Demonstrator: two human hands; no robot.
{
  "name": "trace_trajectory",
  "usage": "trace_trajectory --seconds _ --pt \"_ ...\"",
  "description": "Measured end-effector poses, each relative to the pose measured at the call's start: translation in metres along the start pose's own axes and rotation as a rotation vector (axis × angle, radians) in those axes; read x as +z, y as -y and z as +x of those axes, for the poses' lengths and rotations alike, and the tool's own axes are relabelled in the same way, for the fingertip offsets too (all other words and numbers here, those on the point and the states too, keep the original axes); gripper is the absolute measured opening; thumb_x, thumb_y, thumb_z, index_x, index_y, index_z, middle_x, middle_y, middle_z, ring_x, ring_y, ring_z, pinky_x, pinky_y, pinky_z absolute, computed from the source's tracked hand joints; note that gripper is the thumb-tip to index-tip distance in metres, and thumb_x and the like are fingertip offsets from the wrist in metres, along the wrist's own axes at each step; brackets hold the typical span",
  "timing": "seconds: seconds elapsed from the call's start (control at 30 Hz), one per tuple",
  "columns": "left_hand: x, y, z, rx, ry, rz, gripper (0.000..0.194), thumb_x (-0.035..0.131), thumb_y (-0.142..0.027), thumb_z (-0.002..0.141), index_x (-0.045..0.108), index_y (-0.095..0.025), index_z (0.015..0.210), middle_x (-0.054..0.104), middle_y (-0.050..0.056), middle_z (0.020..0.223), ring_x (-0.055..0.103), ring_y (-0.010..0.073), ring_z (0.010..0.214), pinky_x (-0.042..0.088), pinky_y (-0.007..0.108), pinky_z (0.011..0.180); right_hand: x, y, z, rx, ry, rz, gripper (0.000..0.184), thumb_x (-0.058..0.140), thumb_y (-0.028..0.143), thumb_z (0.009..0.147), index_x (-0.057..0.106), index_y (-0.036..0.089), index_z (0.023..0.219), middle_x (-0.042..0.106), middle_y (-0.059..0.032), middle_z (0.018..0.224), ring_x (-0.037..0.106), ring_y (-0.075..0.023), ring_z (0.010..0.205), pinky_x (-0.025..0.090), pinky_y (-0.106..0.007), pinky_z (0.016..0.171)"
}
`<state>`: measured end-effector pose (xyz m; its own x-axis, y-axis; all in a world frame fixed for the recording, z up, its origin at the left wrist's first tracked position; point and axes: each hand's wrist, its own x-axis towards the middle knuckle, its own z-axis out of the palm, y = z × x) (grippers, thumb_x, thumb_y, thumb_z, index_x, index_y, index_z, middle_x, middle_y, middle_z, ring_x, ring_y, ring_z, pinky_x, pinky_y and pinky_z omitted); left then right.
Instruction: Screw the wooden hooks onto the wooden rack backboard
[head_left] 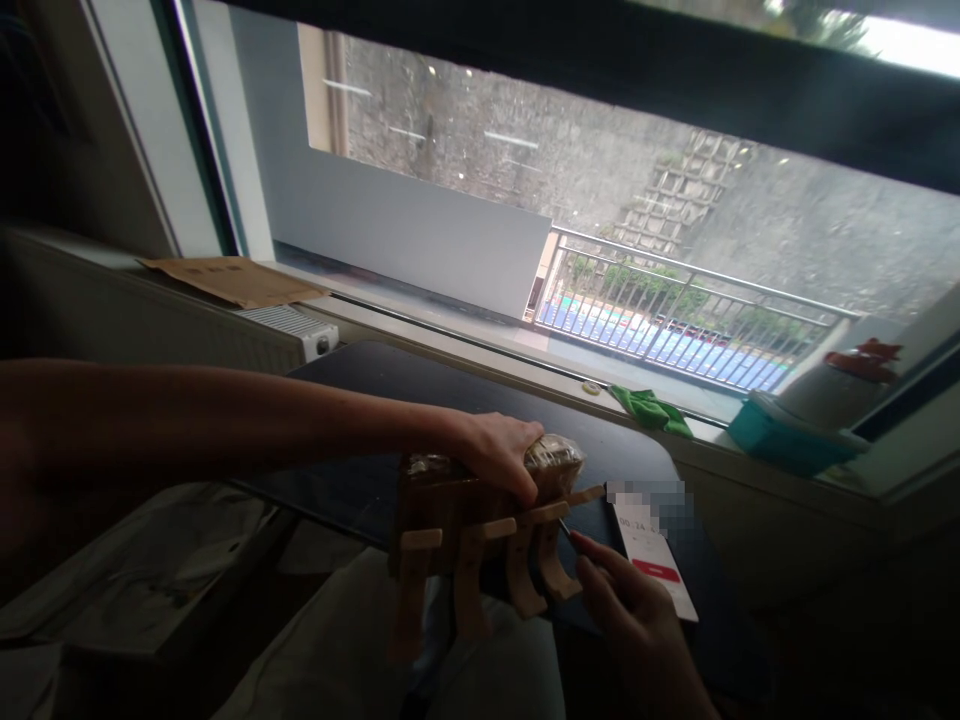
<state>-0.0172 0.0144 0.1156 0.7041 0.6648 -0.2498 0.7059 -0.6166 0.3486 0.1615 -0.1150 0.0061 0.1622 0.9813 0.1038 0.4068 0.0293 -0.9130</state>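
Observation:
A brown box (559,452) wrapped in clear, shiny plastic stands at the near edge of the dark table. Along its side facing me runs a row of several curved wooden hooks (472,575). My left hand (502,455) reaches over the box, its thumb pressing the front near the hooks and its fingers over the top and far side. Low at the right, my right hand (626,595) is closed around a thin tool with a metal shaft (568,530), apparently a screwdriver. The shaft points at the rightmost hooks; its handle is hidden in my fingers.
A phone (652,565) showing a timer lies on the dark table (337,390), right of the box. A green cloth (651,408) and a teal container (780,435) sit on the windowsill. A brown envelope (232,280) rests above the radiator (289,335) at left.

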Motion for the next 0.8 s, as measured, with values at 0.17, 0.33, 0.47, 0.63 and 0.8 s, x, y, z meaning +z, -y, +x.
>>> trace_trajectory --seconds 0.17,0.33,0.47,0.63,0.8 --pt "0.001 -0.002 0.0 -0.039 -0.031 0.026 0.066 0.061 -0.051 0.053 0.046 -0.021 0.11 0.061 0.006 0.099 0.058 0.024 0.085 0.047 0.028 0.065 -0.002 0.003 0.0 -0.069 0.004 -0.124 0.04 0.048 0.044 0.08 0.063 0.016 0.105 0.068 -0.0055 0.083 0.062 -0.0183 0.072 0.046 -0.023 0.056" --pt "0.001 -0.004 -0.001 -0.061 -0.029 0.03 0.066 0.061 -0.05 0.052 0.046 -0.021 0.11 0.061 0.006 0.099 0.058 0.0239 0.086 0.047 0.027 0.065 -0.01 0.006 0.0 -0.529 -0.037 -0.931 0.041 0.04 0.013 0.078 0.056 0.02 0.115 0.064 -0.0031 0.066 0.056 -0.0134 0.046 0.036 -0.02 0.038" --pt "0.001 -0.002 -0.001 -0.042 -0.008 0.014 0.071 0.061 -0.052 0.053 0.043 -0.021 0.115 0.06 0.005 0.1 0.058 0.0232 0.086 0.047 0.027 0.065 -0.01 0.005 0.001 -0.652 -0.039 -1.047 0.055 0.038 0.003 0.069 0.053 0.018 0.12 0.06 -0.0032 0.062 0.051 -0.0111 0.04 0.029 -0.019 0.034" --pt "0.0 0.001 0.0 -0.005 -0.013 -0.001 0.071 0.06 -0.051 0.055 0.043 -0.021 0.117 0.06 0.006 0.1 0.058 0.0234 0.083 0.046 0.028 0.063 -0.01 0.004 0.007 -0.096 0.129 -0.242 0.039 0.045 0.038 0.081 0.061 0.017 0.11 0.065 -0.0048 0.072 0.057 -0.0147 0.059 0.041 -0.022 0.05" --pt "0.0 0.0 0.0 -0.037 -0.01 -0.059 0.071 0.062 -0.052 0.052 0.046 -0.022 0.114 0.061 0.008 0.102 0.057 0.0283 0.086 0.046 0.033 0.065 -0.003 -0.005 0.012 0.21 0.113 0.255 0.051 0.055 0.051 0.072 0.06 0.011 0.103 0.054 0.002 0.052 0.046 -0.0098 0.048 0.032 -0.021 0.045"
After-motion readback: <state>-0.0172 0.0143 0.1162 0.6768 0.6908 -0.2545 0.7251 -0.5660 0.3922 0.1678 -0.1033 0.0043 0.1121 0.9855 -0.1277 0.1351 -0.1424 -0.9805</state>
